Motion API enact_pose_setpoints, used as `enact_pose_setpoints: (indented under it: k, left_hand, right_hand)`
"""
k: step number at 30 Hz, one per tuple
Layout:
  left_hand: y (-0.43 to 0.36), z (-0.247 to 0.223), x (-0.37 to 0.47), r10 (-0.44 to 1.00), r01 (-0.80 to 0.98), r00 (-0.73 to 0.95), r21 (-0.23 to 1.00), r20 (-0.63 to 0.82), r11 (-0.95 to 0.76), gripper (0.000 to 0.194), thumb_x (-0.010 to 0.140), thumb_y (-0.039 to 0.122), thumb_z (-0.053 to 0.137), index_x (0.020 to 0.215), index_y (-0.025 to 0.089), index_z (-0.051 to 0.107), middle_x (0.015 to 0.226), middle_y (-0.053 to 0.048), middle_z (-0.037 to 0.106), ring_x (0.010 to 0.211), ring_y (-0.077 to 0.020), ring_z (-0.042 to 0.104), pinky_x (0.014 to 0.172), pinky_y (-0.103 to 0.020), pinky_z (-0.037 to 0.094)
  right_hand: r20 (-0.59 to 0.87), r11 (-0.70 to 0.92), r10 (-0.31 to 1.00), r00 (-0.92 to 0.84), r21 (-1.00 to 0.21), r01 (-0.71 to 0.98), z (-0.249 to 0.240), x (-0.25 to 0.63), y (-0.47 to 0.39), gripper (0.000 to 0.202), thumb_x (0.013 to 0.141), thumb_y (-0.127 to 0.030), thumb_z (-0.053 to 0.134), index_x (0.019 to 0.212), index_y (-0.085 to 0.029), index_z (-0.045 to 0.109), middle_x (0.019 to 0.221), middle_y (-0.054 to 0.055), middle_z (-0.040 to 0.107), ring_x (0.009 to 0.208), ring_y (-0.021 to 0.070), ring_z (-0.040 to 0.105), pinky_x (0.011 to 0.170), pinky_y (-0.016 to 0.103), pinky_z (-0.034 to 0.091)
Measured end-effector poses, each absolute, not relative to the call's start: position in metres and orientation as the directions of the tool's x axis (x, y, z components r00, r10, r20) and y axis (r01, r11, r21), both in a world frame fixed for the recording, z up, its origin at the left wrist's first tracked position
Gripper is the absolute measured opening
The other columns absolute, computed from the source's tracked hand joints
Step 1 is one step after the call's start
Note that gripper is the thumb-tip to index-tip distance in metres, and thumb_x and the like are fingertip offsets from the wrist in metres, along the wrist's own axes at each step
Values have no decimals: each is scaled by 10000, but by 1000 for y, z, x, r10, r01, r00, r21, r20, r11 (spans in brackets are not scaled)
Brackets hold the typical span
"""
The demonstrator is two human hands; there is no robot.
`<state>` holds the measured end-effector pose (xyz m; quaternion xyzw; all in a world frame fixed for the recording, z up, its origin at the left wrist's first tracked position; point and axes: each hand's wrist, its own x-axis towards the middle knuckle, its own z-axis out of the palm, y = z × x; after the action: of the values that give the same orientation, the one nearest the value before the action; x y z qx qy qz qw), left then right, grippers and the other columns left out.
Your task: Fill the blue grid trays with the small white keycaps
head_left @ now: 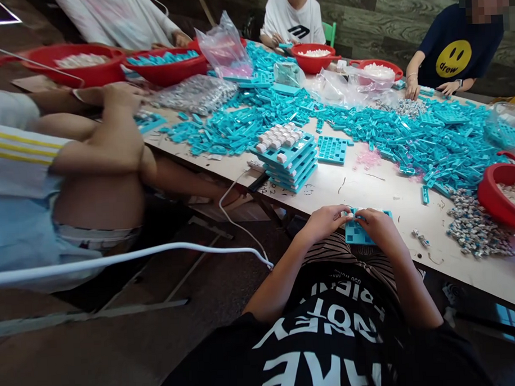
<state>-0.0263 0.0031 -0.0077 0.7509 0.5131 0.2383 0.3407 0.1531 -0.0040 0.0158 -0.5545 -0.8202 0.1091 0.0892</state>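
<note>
A blue grid plate with square openings is held between my hands at the near table edge. My left hand is closed at the plate's upper left, its fingertips beside a small white cap. From the other side, my right hand has its fingers curled over the plate, fingertips near the same cap. Which fingers press the cap is too small to tell. Left of them stands a stack of blue grid plates, white caps on its top plate. Another blue grid plate lies beside the stack.
Loose blue pieces cover much of the table. Small metallic-looking parts lie at right by a red basket. A white cable crosses at left, near a seated person. Other people work across the table.
</note>
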Motion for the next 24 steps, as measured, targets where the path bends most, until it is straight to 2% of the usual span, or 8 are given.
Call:
enact_pose_setpoints:
  k: [3,9,13,16,18,21,24]
  left_hand:
    - [1,-9,-28,931,587,363,769,27,-252,354,828,515,461,993,264,647,818,11,659,747,-155,583,655,-229,409]
    - [-2,-12,-29,951,573,307,791,37,-215,383,803,527,475,968,240,667,732,3,619,685,-149,544,640,-242,405]
    - [2,-21,-35,972,399,234,908,37,-131,319,784,333,488,1006,170,647,787,-17,606,709,-135,525,695,-244,425]
    - [7,-29,-40,983,192,183,981,-22,-14,342,773,215,407,1053,142,590,744,-3,541,592,-91,455,593,-216,404]
    - [9,-31,-42,984,34,167,998,-60,55,347,769,180,356,1047,127,558,726,7,488,512,-65,371,510,-198,350]
    - [6,-25,-39,978,-119,190,987,-83,107,338,774,192,361,1060,117,524,751,6,462,494,-50,323,482,-197,308]
    - [0,-12,-32,947,-91,314,990,-74,107,365,828,320,395,1107,122,524,713,17,458,519,-59,341,501,-207,308]
  right_hand:
    - [16,362,926,-377,-320,875,16,154,-6,165,860,-232,522,932,-225,670,904,40,677,790,162,613,672,234,400]
    - [180,310,950,-257,-413,857,-6,159,-11,184,861,-307,520,934,-258,681,907,10,680,828,164,612,693,243,407]
    - [179,292,955,-235,-456,841,-12,161,-13,203,857,-343,518,956,-271,680,907,13,677,820,171,610,704,263,418]
    - [165,290,957,-239,-532,795,-9,163,-13,237,850,-389,515,960,-259,680,903,27,681,795,174,607,709,276,434]
    - [166,243,970,-178,-624,743,-7,164,-12,294,848,-435,499,966,-231,674,813,29,679,707,162,597,649,266,441]
    - [217,199,975,-51,-742,641,-4,166,-14,346,843,-459,487,974,-188,658,682,14,636,589,135,552,566,243,424]
    - [285,264,957,-61,-760,593,0,166,-17,315,841,-426,504,976,-186,657,738,19,641,639,134,562,606,244,435]
